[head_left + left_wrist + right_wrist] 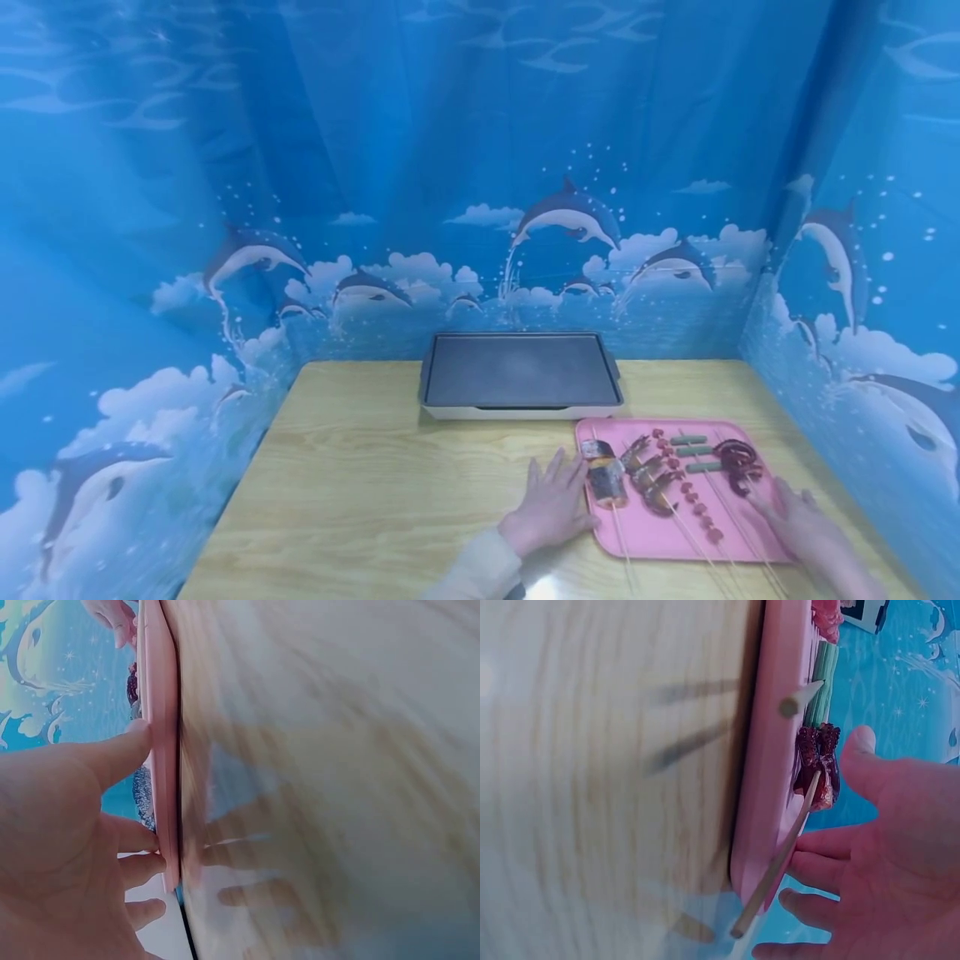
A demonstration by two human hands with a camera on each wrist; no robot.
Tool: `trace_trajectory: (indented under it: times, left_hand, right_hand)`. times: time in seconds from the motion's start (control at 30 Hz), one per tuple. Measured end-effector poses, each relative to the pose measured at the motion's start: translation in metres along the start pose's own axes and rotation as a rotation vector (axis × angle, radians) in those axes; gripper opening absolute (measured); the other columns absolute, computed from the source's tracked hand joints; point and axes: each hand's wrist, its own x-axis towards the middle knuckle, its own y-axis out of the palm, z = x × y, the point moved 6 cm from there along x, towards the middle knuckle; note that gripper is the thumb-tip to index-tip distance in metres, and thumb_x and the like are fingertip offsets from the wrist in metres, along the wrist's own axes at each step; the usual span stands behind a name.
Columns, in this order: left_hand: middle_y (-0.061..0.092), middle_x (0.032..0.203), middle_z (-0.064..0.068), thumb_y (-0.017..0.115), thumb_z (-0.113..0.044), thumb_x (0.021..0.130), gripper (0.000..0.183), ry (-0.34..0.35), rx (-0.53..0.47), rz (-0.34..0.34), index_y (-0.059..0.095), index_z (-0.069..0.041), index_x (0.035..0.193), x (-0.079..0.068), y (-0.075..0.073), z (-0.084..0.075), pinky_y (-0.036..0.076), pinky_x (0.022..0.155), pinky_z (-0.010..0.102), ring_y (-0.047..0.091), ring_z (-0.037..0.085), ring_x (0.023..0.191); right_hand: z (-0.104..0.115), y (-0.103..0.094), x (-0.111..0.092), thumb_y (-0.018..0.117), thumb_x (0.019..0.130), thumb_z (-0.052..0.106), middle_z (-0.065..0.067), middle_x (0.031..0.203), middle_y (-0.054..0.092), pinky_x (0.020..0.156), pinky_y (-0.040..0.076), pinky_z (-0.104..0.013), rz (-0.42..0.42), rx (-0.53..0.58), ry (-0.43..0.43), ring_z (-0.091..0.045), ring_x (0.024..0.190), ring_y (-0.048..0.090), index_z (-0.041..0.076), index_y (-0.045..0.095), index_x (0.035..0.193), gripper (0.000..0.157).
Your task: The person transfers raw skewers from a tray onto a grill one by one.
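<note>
A pink tray (pixel 648 543) lies at the table's front right, bearing several wooden-stick skewers. From left to right, they hold silvery fish pieces (pixel 607 485), shrimp (pixel 654 482), small red pieces (pixel 699 508), green sticks (pixel 693 451) and dark red octopus tentacles (pixel 737 457). My left hand (pixel 549 506) is at the tray's left edge; in the left wrist view its thumb and fingertips touch the pink rim (pixel 166 750). At the right edge is my right hand (pixel 806 527), fingers loosely extended beside the tray and the octopus (pixel 819 761). Its exact contact with the rim is unclear.
Behind the tray, at the table's back edge, stands a flat dark griddle (pixel 522 371) with a pale base. The wooden table (pixel 360 475) extends to the left. Curtains printed with dolphins (pixel 465 167) enclose its back and sides. Skewer sticks jut over the tray's front edge.
</note>
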Motion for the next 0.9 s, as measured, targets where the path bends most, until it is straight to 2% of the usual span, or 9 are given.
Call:
trace_trajectory:
  times: [0.17, 0.37, 0.73, 0.9]
  left_hand:
    - [0.015, 0.154, -0.003, 0.042, -0.066, 0.083, 0.082, -0.001, -0.01, -0.004, 0.021, -0.02, 0.147, -0.002, 0.003, 0.005, 0.017, 0.108, 0.06, 0.012, 0.024, 0.141]
    - [0.015, 0.154, -0.001, 0.043, -0.065, 0.083, 0.082, 0.009, 0.008, -0.018, 0.021, -0.018, 0.147, -0.006, 0.002, 0.01, 0.018, 0.108, 0.06, 0.012, 0.025, 0.141]
    - [0.016, 0.154, 0.001, 0.046, -0.06, 0.085, 0.08, 0.008, -0.024, -0.017, 0.022, -0.015, 0.147, -0.02, -0.005, 0.022, 0.016, 0.108, 0.061, 0.012, 0.028, 0.141]
    - [0.016, 0.154, 0.002, 0.048, -0.058, 0.086, 0.079, -0.003, -0.046, -0.005, 0.023, -0.014, 0.146, -0.026, -0.01, 0.027, 0.016, 0.108, 0.061, 0.013, 0.029, 0.14]
  right_hand:
    - [0.003, 0.002, 0.002, 0.023, 0.092, 0.062, -0.047, 0.129, 0.012, 0.084, 0.019, -0.077, 0.018, -0.014, 0.023, -0.065, 0.117, 0.008, -0.018, 0.007, 0.136, 0.093]
    - [0.011, 0.005, 0.0, 0.025, 0.093, 0.06, -0.046, 0.129, 0.014, 0.083, 0.02, -0.077, -0.017, -0.018, -0.005, -0.065, 0.117, 0.01, -0.019, 0.011, 0.136, 0.09]
    - [0.025, 0.012, 0.0, 0.026, 0.092, 0.062, -0.046, 0.13, 0.012, 0.084, 0.02, -0.077, 0.009, -0.012, -0.002, -0.064, 0.118, 0.008, -0.016, 0.008, 0.137, 0.091]
    - [0.035, 0.013, -0.001, 0.029, 0.092, 0.06, -0.044, 0.131, 0.018, 0.083, 0.021, -0.077, -0.03, -0.015, -0.034, -0.063, 0.119, 0.011, -0.016, 0.012, 0.138, 0.09]
